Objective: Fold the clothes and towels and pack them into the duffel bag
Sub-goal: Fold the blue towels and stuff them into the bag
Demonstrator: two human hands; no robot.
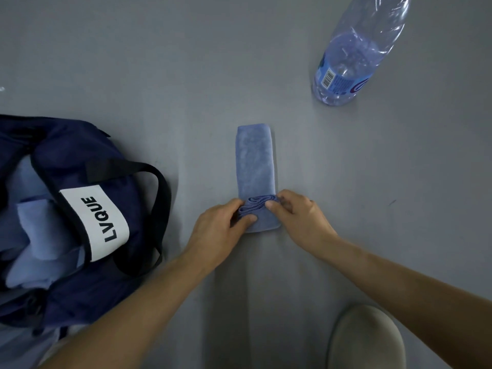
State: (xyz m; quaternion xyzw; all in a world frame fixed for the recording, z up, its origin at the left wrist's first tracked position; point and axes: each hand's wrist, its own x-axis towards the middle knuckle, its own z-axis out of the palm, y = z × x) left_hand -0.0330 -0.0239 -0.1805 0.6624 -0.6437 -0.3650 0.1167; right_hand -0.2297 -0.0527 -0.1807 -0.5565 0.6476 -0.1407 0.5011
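Note:
A small blue towel [255, 161] lies folded into a long narrow strip on the grey surface, running away from me. Its near end is curled into a small roll. My left hand [221, 227] pinches the roll from the left and my right hand [298, 214] grips it from the right. A navy duffel bag [80, 283] with a white "LVQUE" label sits open at the left, and light blue folded cloth [40, 235] shows inside it.
A clear plastic water bottle [354, 54] with a blue label stands at the far right. A pale rounded object [367, 339] sits at the bottom right edge. The grey surface [159, 75] stretches beyond the towel.

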